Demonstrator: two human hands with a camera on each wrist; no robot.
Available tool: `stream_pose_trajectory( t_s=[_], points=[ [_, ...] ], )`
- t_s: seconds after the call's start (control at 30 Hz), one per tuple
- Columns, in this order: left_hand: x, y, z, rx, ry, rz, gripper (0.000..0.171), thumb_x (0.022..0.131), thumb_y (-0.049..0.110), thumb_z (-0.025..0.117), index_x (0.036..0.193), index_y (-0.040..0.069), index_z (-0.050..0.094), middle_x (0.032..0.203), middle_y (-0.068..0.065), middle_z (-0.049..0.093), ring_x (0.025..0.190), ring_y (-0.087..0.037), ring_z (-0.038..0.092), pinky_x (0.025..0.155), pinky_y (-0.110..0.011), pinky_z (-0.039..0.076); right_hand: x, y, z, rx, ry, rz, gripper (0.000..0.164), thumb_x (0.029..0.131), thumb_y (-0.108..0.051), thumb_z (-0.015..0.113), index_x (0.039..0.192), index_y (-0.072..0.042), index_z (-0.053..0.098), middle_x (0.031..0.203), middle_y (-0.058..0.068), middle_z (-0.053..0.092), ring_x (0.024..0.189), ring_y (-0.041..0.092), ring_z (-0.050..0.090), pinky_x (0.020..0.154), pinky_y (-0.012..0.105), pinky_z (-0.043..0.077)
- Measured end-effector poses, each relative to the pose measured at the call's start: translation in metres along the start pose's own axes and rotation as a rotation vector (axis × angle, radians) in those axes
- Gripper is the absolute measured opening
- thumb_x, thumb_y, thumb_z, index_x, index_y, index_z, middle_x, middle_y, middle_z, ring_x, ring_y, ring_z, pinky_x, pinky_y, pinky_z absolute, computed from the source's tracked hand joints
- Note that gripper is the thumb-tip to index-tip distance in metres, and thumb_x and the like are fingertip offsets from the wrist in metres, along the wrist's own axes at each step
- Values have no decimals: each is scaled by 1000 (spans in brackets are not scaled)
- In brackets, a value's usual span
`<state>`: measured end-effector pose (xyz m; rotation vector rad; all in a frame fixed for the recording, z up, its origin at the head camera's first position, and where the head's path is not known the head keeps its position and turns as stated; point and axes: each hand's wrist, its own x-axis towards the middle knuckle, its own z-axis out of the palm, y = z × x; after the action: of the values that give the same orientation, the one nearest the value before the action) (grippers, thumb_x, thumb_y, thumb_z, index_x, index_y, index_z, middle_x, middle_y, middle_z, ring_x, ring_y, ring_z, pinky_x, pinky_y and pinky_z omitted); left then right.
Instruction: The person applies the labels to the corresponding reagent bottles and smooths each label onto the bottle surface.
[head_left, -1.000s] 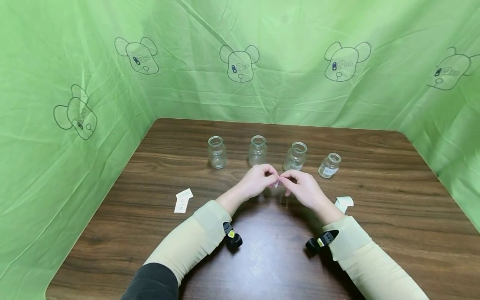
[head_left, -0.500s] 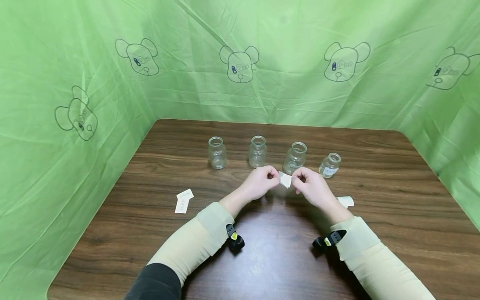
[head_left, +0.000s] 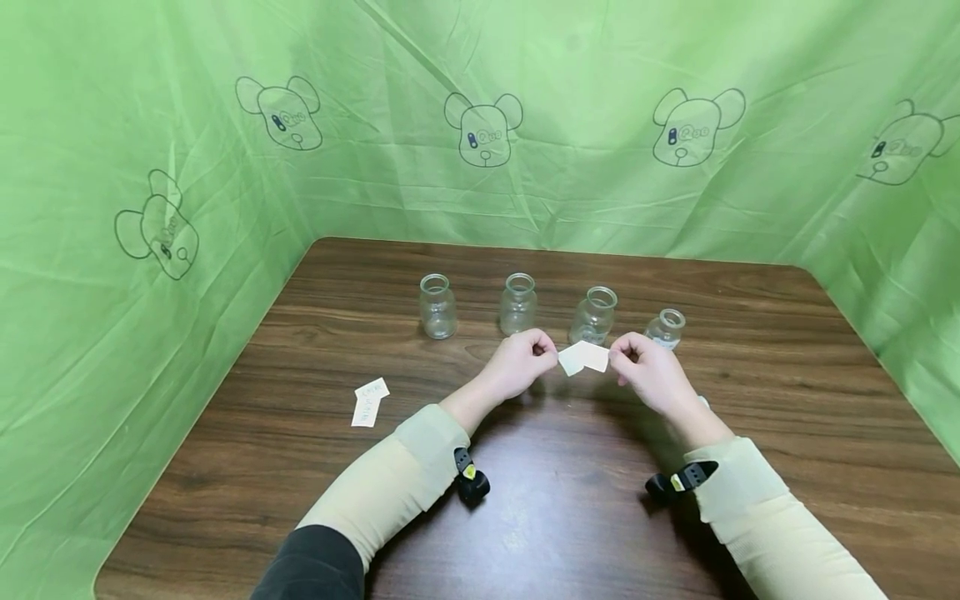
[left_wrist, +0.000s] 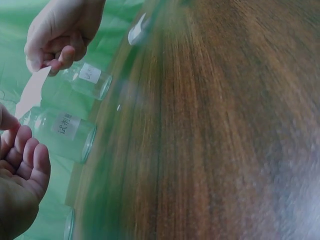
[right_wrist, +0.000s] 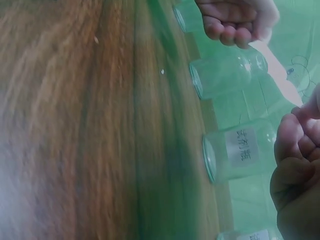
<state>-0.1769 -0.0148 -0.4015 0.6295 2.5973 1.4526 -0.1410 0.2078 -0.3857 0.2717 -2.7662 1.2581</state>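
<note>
Right hand (head_left: 654, 375) has drawn paper (head_left: 592, 356) nearer the rightmost jar (head_left: 667, 325).

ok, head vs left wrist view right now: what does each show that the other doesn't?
Head only: leftmost glass jar, the paper slips with writing at the left of the wooden table, and the cream sleeves.

Left wrist only: clear dark characters on the label of the third glass jar from the left, plus a tiny white fleck on the wood.

Both: left hand and right hand pinching white paper between them, rightmost glass jar, green cloth.
</note>
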Motion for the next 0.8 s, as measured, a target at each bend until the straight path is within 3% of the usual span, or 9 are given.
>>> stream_pose_trajectory(
  t_s=[0.3,0.5,0.8],
  points=[
    [1,-2,1,2,-8,-10,5,82,15,58,84,12,62,76,6,58,71,-9,52,65,-23,43,1,5,-14,-76,24,8,7,88,-12,54,84,-8,58,61,2,57,55,13,53,49,28,38],
    [3,1,5,7,-58,-23,5,82,13,58,85,12,63,73,6,58,68,-8,52,63,-22,43,-1,7,-18,-74,23,24,8,88,-13,54,84,-8,59,60,1,56,55,15,53,50,29,38],
    [12,11,31,-32,-148,1,5,82,11,57,83,11,62,64,6,55,58,-5,50,55,-19,42,4,-4,-19,-17,41,13,10,90,-14,54,86,-6,59,64,4,55,56,12,51,51,27,39]
  ],
)
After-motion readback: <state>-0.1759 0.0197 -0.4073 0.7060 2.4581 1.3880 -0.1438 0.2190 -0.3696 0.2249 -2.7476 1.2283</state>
